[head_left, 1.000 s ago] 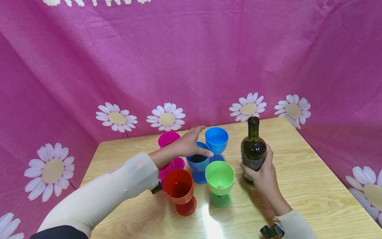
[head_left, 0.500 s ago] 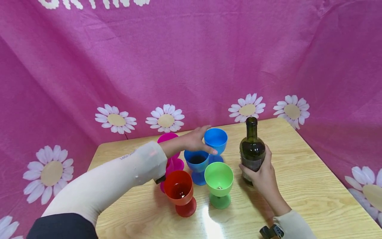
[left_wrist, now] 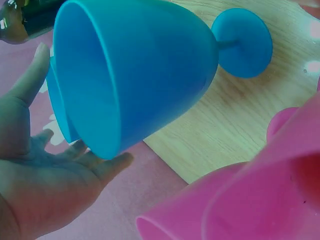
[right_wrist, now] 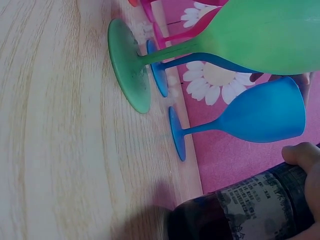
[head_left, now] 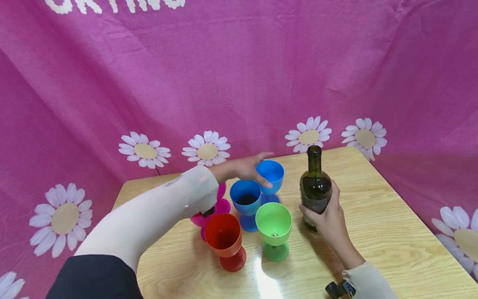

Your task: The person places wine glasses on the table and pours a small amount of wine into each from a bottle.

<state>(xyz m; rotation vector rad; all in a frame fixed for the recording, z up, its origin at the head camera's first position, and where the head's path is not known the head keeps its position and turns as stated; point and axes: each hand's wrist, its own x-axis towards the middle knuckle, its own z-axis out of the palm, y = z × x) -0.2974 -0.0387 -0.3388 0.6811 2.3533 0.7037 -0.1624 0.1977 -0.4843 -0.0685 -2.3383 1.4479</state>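
My left hand [head_left: 248, 169] reaches over to the far blue goblet [head_left: 270, 176], thumb at the near side of its rim and fingers spread toward the back. In the left wrist view the fingers are loosely spread beside the rims; the nearer blue goblet [left_wrist: 150, 65] fills the middle and partly hides the far one. Dark liquid shows inside the near blue goblet [head_left: 246, 199]. With my right hand [head_left: 330, 216] I grip a dark green wine bottle [head_left: 315, 187], upright at the right of the goblets. Its printed label [right_wrist: 255, 202] shows in the right wrist view.
A green goblet [head_left: 274, 224] and a red goblet [head_left: 224, 236] stand in front. Pink goblets [head_left: 223, 206] are partly hidden under the left forearm. A pink cloth [head_left: 239, 83] with daisies hangs behind the wooden table [head_left: 384, 232].
My left hand has moved right and away, from over the near blue goblet to the far blue one. The right hand and the bottle have stayed in place.
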